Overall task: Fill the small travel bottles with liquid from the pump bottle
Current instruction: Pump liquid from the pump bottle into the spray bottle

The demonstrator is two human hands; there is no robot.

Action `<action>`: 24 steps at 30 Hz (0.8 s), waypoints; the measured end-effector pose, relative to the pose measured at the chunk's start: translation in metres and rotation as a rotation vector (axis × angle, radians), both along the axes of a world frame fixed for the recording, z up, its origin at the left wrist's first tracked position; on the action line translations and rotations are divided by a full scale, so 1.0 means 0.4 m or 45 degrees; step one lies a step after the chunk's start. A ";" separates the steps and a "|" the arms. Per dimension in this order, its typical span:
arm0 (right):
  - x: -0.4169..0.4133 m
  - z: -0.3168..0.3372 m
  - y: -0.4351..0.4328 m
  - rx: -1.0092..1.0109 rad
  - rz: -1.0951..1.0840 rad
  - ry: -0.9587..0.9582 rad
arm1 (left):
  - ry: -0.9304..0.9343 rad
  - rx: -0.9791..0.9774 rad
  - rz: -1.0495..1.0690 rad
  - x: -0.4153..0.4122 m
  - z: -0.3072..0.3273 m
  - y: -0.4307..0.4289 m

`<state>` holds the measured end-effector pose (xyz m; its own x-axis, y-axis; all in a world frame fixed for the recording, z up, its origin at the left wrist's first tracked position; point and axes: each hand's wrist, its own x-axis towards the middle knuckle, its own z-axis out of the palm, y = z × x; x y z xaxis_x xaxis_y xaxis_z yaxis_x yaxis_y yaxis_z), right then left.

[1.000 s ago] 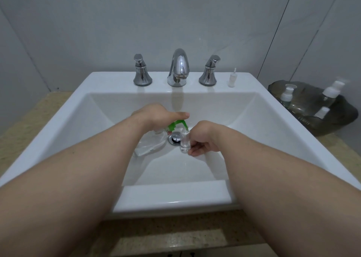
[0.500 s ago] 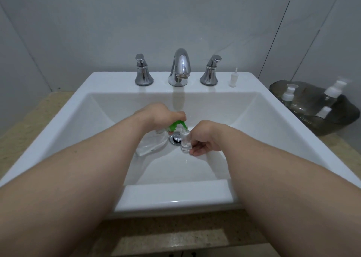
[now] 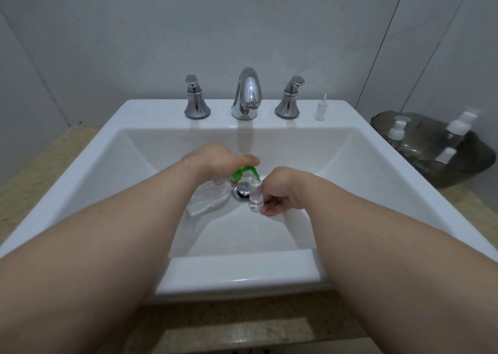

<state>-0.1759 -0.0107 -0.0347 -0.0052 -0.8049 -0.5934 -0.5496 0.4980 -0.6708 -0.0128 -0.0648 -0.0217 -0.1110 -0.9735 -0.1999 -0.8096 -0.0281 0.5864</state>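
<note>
Pump bottle (image 3: pixel 207 198): clear body, tilted, inside the basin of the sink (image 3: pixel 237 270), just left of the drain (image 3: pixel 242 192). Its green pump head (image 3: pixel 242 172) sits above the drain, with the spout pointing right and down. The left hand (image 3: pixel 215 159) covers the pump head from above, its fingers curved over the top and reaching toward the right, so that it holds the pump bottle at the head. The thumb is hidden.

Travel bottle (image 3: pixel 256 196): small, clear, uncapped and upright, at the right edge of the drain, with its mouth directly under the spout tip. The right hand (image 3: pixel 283 189), just right of the drain, pinches the lower part of the travel bottle between curled fingers and thumb.

Behind the drain, on the sink deck, stands a chrome faucet (image 3: pixel 248 95) between two handles (image 3: pixel 196 97). Further right of the drain, on the same deck, stands a small white nozzle piece (image 3: pixel 321 108). Well right of the drain, on the bench (image 3: pixel 40 165), a dark dish (image 3: pixel 431 138) holds three small white-topped bottles (image 3: pixel 396 131).
</note>
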 end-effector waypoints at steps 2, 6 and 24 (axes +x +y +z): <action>0.001 0.001 -0.001 0.003 0.001 -0.003 | -0.008 0.004 0.002 0.000 0.000 0.000; -0.004 -0.008 -0.007 -0.001 0.003 0.010 | -0.014 0.008 0.003 0.000 0.000 0.001; -0.004 -0.005 -0.004 0.002 0.008 0.022 | 0.055 0.010 -0.009 -0.003 -0.006 -0.009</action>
